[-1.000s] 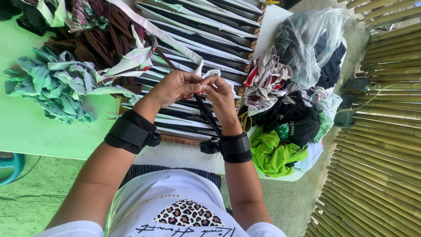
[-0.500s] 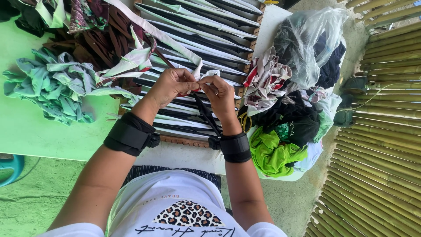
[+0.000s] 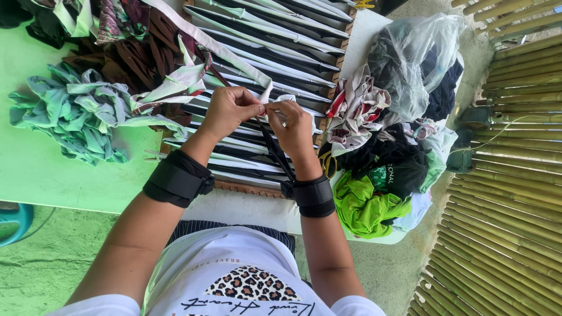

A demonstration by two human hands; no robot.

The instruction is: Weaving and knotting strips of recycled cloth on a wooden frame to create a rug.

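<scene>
My left hand and my right hand meet over a wooden weaving frame strung with black and pale cloth strips. Both pinch the end of a pale cloth strip between thumb and fingers. A thin black strip hangs down from under my right hand toward its wrist. Each wrist wears a black band. The strips run slantwise across the frame below my fingers.
A pile of pale green strips lies on the green table at left, with brown strips behind it. To the right are patterned rags, a clear plastic bag of dark cloth, a bright green cloth and a bamboo wall.
Both hands stay together on the pale strip; the fingers have shifted slightly while working its end. The frame and the piles have not moved.
</scene>
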